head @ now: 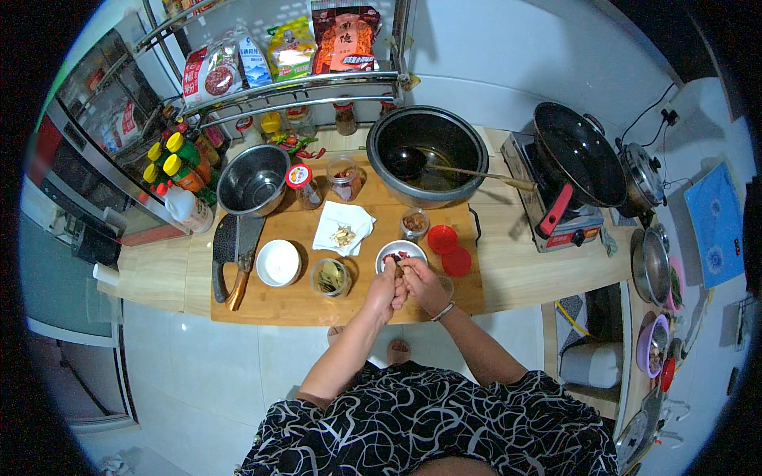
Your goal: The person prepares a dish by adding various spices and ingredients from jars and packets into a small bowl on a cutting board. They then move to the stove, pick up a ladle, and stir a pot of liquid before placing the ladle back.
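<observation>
My left hand (384, 291) and my right hand (427, 290) meet over the near rim of a small white bowl (381, 256). Their fingertips pinch a small brown spice piece (399, 271), too small to name exactly. Red dried chili pieces (397, 256) lie in the bowl. Just behind it stands an open jar of brown spices (414, 223). To its right, two red lids (442, 239) lie on the wooden cutting board (369, 309). Left of my hands are a jar of bay leaves (331, 278) and garlic (343, 235) on a white paper towel (358, 218).
At the board's left lie cleavers (239, 247) beside a white bowl (278, 263). Behind are a steel bowl (253, 180), spice jars (344, 178) and a large black pot (427, 193) with a ladle (485, 174). A wok (574, 156) rests on the portable stove (568, 233) at right.
</observation>
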The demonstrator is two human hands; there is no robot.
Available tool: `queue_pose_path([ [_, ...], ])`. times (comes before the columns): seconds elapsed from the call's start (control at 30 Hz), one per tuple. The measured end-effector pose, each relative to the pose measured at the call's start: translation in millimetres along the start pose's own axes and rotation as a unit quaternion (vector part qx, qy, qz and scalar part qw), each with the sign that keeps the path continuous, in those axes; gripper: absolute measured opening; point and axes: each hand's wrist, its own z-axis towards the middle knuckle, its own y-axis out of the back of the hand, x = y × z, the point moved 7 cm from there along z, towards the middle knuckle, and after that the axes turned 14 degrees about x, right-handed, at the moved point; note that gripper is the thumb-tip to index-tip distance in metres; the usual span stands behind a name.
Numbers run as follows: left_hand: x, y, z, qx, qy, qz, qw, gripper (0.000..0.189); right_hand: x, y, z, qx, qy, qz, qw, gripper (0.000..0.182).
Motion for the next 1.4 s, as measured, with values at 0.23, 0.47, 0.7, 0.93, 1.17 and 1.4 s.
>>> queue_pose_path([
  [0.23,1.5,-5.6,-1.3,0.025,0.039,0.036,0.998,0.046,-4.6,-3.5,-5.6,0.022,0.025,0.048,0.998,0.021],
  [0.47,5.2,4.4,7.0,0.060,0.080,0.044,0.994,0.044,-2.9,-2.3,-5.0,0.050,-0.063,0.146,0.986,0.020],
  [0.7,1.4,1.7,9.5,0.045,0.054,0.061,0.996,0.042,-27.6,8.3,-2.2,0.011,-0.090,0.117,0.989,0.020],
  [0.93,0.9,12.6,20.0,-0.030,-0.030,0.090,0.995,0.042,0.5,2.3,4.2,-0.026,-0.015,0.041,0.999,0.010],
  [1.17,-34.9,21.5,16.6,-0.123,-0.115,0.373,0.912,0.048,17.1,20.9,8.9,-0.118,0.022,-0.265,0.957,0.011],
  [1.4,-51.9,23.7,18.3,-0.107,-0.165,0.516,0.834,0.036,0.9,38.0,29.6,0.018,-0.079,-0.265,0.961,0.018],
])
